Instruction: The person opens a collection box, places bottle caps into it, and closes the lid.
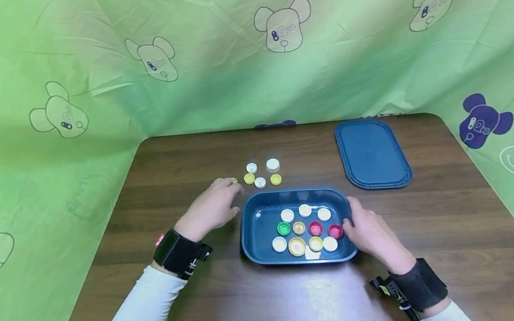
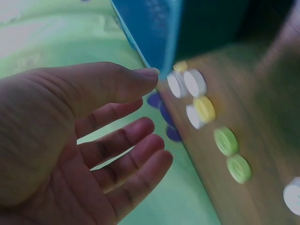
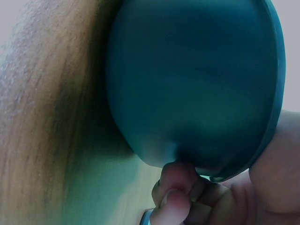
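the person's right hand [image 1: 370,232] holds the right rim of a dark blue oval plastic tray [image 1: 251,227] at the lower middle of the head view; the right wrist view shows its fingers [image 3: 176,187] curled under the tray's outer wall, thumb on the rim. inside the tray lie white, green, yellow and red plastic bottle caps [image 1: 307,229]. the left hand [image 1: 211,208], just left of the tray, has its fingers loosely spread and holds nothing in the left wrist view; its fingertips are beside two light green caps [image 2: 232,154] on the brown wooden table [image 1: 443,222]. just above the tray sits a small cluster of white and yellow caps [image 1: 263,174]. a flat dark blue lid [image 1: 371,152] lies at the upper right of the table.
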`<state>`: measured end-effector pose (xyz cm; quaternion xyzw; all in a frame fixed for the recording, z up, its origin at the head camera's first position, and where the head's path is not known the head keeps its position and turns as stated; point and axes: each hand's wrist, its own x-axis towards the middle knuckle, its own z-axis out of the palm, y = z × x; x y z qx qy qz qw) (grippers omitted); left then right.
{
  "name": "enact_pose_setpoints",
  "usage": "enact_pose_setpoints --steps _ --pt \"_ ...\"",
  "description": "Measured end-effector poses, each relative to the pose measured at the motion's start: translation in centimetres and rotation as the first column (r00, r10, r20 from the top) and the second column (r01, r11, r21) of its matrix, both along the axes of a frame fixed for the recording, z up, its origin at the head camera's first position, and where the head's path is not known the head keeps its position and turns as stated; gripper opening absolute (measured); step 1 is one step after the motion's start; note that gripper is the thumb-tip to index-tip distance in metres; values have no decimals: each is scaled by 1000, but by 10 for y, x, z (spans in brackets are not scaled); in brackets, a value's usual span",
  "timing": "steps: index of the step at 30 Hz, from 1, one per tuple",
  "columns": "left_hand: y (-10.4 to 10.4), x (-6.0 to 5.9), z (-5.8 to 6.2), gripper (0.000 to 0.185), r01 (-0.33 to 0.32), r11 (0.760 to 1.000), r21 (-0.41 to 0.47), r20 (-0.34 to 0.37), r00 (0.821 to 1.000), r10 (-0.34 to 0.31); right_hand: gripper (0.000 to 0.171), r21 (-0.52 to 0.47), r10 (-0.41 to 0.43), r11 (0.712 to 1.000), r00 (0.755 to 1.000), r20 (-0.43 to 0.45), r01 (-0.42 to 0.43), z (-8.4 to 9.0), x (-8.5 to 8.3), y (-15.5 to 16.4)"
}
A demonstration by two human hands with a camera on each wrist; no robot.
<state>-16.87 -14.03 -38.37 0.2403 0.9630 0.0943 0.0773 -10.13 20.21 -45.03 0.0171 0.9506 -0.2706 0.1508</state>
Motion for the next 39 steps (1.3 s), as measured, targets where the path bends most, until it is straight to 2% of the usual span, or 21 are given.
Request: enact_pose_setpoints --steps 7,12,15,20,33,39 --pt "-38 -5 -15 41 -103 995 15 8 995 102 65 1 -2 1000 1000 5 2 1 -1 0" --pt "-57 -11 -31 48 -161 987 25 72 985 159 65 8 -1 1000 1000 9 1 2 -2 1" --pt "-64 -12 -36 53 -185 983 19 103 978 182 65 14 -1 1000 1000 13 1 2 -3 1" --pt "-73 -12 -43 53 -191 981 20 100 977 188 66 20 -2 1000 1000 15 2 3 -3 0" --pt "-89 -12 -61 32 -152 987 50 79 986 147 65 41 -3 999 1000 10 2 3 -1 -1" --pt "-91 -14 -64 24 -144 988 52 72 987 141 65 33 -7 999 1000 19 6 2 -1 -2"
